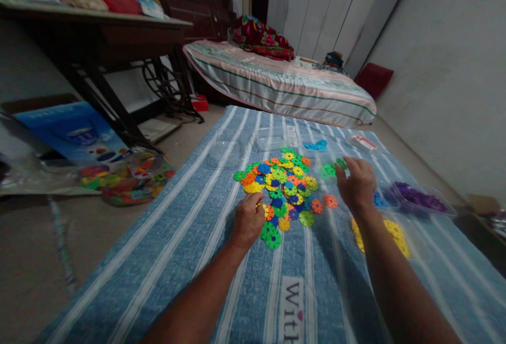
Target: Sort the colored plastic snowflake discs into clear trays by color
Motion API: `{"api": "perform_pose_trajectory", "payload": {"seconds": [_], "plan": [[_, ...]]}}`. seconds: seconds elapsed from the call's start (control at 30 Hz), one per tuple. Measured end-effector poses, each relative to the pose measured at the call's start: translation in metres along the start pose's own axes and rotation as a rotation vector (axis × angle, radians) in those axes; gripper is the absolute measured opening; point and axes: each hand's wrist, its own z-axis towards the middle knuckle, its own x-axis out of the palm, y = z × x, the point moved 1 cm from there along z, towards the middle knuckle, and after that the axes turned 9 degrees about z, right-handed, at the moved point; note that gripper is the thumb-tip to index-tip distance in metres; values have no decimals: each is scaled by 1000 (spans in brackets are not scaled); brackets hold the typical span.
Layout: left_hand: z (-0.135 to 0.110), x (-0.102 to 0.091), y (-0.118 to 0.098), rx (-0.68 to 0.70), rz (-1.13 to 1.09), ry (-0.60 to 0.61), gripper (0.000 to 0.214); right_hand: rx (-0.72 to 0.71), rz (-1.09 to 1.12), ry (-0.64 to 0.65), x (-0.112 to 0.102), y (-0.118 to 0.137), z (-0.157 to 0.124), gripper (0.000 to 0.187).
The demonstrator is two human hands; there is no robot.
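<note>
A heap of flat, notched plastic discs (279, 175) in green, yellow, orange and blue lies on the striped cloth. At its near left edge is my left hand (249, 220), fingers curled together; what they pinch, if anything, is hidden, though a bit of yellow shows at the fingertips. My right hand (358, 183) is to the right of the heap, with a green disc (341, 164) between thumb and forefinger. Just left of that hand, other green discs (328, 170) lie in a clear container.
Around the right side stand clear tubs with purple discs (421, 196), yellow discs (397, 236) and blue discs (316, 145). Clear containers (271, 138) sit behind the heap. Beyond the cloth-covered table (205, 207) are a bed (284, 78) and a sewing-machine table (98, 33).
</note>
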Motion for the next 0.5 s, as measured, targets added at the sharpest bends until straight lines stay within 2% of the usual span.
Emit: {"api": "perform_pose_trajectory", "payload": {"seconds": [0.07, 0.13, 0.27, 0.4, 0.5], "plan": [[1, 2, -1, 83, 42, -16, 28, -10, 26, 40, 1, 4, -8, 22], [1, 3, -3, 202, 69, -12, 29, -78, 139, 157, 10, 21, -29, 20], [1, 7, -7, 425, 100, 103, 32, -140, 290, 384, 30, 65, -75, 15], [-1, 8, -7, 439, 158, 223, 38, -79, 232, 542, 40, 88, -90, 21], [0, 9, -6, 440, 163, 221, 37, -49, 188, 565, 42, 90, -91, 23]]}}
